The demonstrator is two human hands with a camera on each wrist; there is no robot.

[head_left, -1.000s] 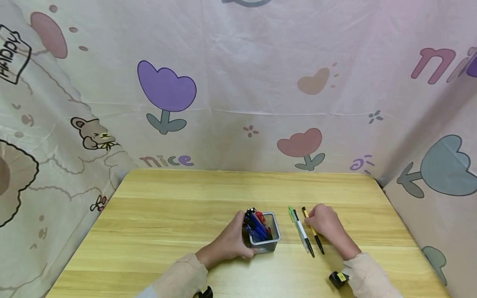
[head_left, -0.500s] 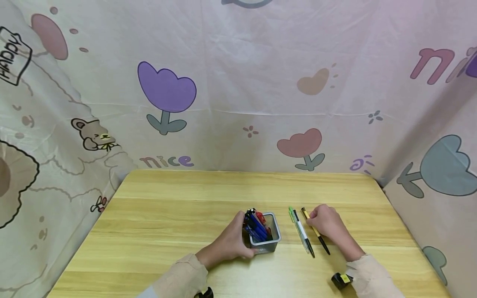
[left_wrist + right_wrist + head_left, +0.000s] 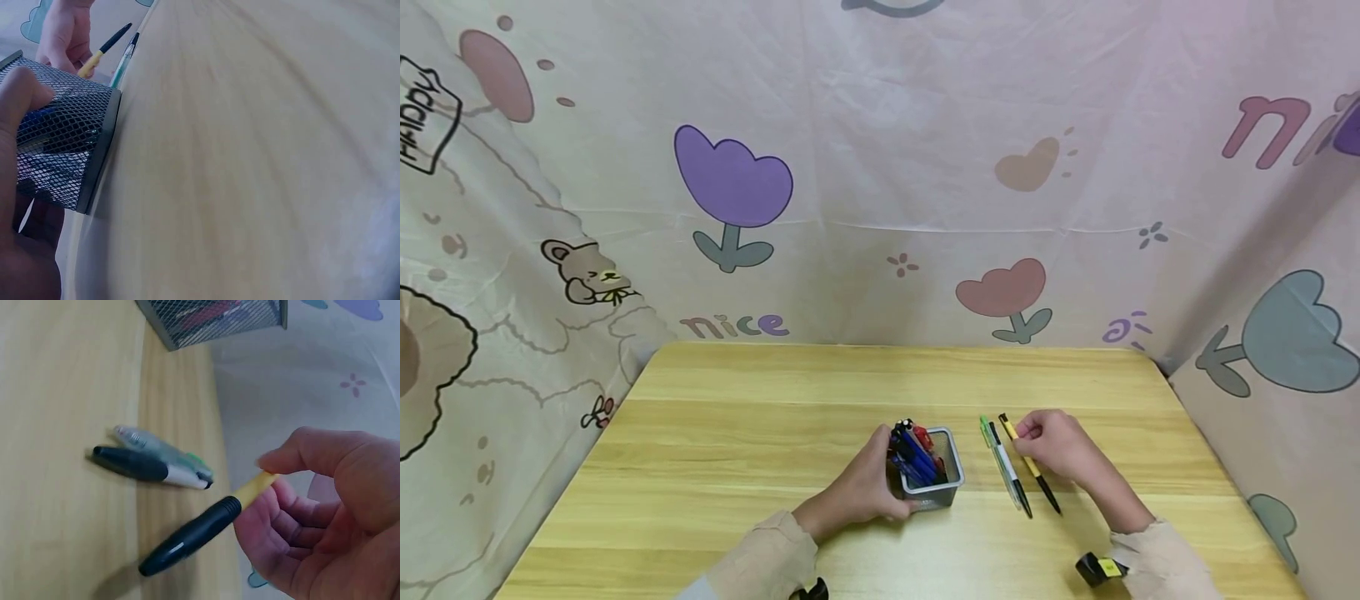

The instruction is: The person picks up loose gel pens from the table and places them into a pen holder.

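Note:
My left hand (image 3: 867, 485) grips the side of a square mesh pen holder (image 3: 934, 498), with the thumb across the near wall in the left wrist view. Blue, black and red pens (image 3: 917, 457) lean inside the holder. With thumb and fingers, my right hand (image 3: 1054, 444) pinches a yellow pen (image 3: 255, 489) that has a black grip and tip. In the right wrist view that pen is tilted, its black end over the tabletop with a shadow below. To its left lie a white-and-black pen (image 3: 1009, 467) and a clear pen with a green end (image 3: 985, 427), side by side.
The wooden table (image 3: 760, 400) reaches back to a printed cloth (image 3: 865, 167) hung behind it and along both sides. A black strap piece with a yellow label (image 3: 1099, 570) sits by the right sleeve, and another black piece (image 3: 814, 590) by the left.
My right hand has shifted slightly, and the yellow pen has changed its slant, its tip moving right of where it lay. The left hand and the pen holder have stayed in place.

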